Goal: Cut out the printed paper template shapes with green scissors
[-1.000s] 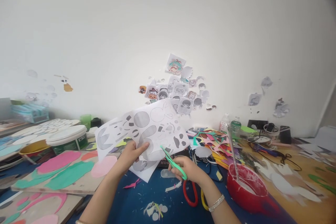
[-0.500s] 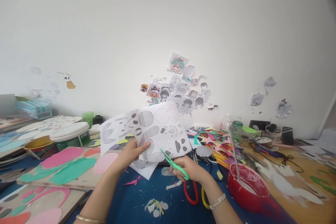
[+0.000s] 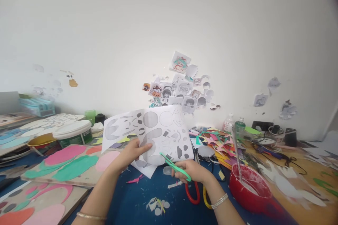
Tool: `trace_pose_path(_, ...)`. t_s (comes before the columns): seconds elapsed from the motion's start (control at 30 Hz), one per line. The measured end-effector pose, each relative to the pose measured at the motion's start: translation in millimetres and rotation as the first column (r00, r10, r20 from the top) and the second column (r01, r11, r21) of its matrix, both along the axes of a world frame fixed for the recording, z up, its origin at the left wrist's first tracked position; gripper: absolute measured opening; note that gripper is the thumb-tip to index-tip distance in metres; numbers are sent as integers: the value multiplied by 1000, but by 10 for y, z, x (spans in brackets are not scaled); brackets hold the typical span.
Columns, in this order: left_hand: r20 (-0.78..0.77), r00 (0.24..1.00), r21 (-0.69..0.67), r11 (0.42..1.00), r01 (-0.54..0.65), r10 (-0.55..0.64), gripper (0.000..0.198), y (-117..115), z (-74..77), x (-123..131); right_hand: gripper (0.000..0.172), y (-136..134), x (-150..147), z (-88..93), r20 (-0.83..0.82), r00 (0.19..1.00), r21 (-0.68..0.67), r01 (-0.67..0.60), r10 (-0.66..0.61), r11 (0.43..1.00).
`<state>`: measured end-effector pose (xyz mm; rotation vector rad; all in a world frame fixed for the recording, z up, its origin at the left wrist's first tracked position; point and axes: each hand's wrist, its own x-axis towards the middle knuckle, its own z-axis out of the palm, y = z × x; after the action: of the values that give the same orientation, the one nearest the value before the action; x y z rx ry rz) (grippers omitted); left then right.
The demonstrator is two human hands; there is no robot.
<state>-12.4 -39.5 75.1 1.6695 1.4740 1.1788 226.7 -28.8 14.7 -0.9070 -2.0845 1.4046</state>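
Note:
My left hand (image 3: pixel 133 154) pinches a white printed sheet (image 3: pixel 148 132) covered with grey shapes and holds it up above the blue table. My right hand (image 3: pixel 192 171) grips green-handled scissors (image 3: pixel 174 165), whose blades point up-left into the sheet's lower edge beside my left thumb. A bangle shows on each wrist. Small paper offcuts (image 3: pixel 157 206) lie on the blue surface below my hands.
A red bowl (image 3: pixel 249 191) with a metal spoon stands at the right. Red and yellow scissor handles (image 3: pixel 194 195) lie under my right wrist. Coloured paper scraps (image 3: pixel 218 142), bottles and cables sit behind. Boards with pink and green shapes (image 3: pixel 68 163) and a white tub (image 3: pixel 72 133) are left.
The sheet has tilted flatter and drifted slightly right. Both hands keep their hold; the scissors stay at the sheet's lower edge. The view has shifted a little.

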Motion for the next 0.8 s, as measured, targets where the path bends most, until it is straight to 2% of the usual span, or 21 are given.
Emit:
trace_pose_path(0.2, -27, 999, 5, 1000, -21, 21, 49, -3, -3, 2, 23, 7, -8, -6, -15, 1000, 6, -1, 1, 1000)
trace_pose_path(0.43, -115, 989, 16, 995, -95, 97, 48, 55, -64, -29, 34, 32, -1, -5, -43, 993, 31, -105, 106, 994)
trace_pose_path(0.63, -159, 984, 4, 997, 75, -74, 52, 73, -100, 11, 36, -12, -37, 39, 55, 992, 54, -116, 113, 992)
trace_pose_path(0.8, -143, 976, -24, 986, 163, -165, 47, 66, -97, 59, 37, -2, -72, 10, 35, 991, 46, -134, 133, 990)
